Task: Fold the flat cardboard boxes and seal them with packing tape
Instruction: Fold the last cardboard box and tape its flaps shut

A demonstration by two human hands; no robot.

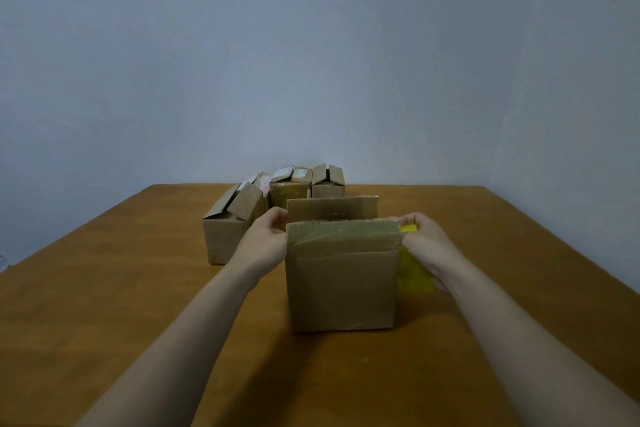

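A brown cardboard box stands upright in the middle of the wooden table, its near top flap folded toward me and its far flap standing up. My left hand grips the box's upper left edge. My right hand holds the upper right corner, fingers curled over it. Something yellow, partly hidden by my right hand and wrist, shows beside the box's right side; I cannot tell what it is.
Several other cardboard boxes stand behind: a larger one at the left with raised flaps, and two smaller ones near the table's far edge. A pale wall rises behind the table.
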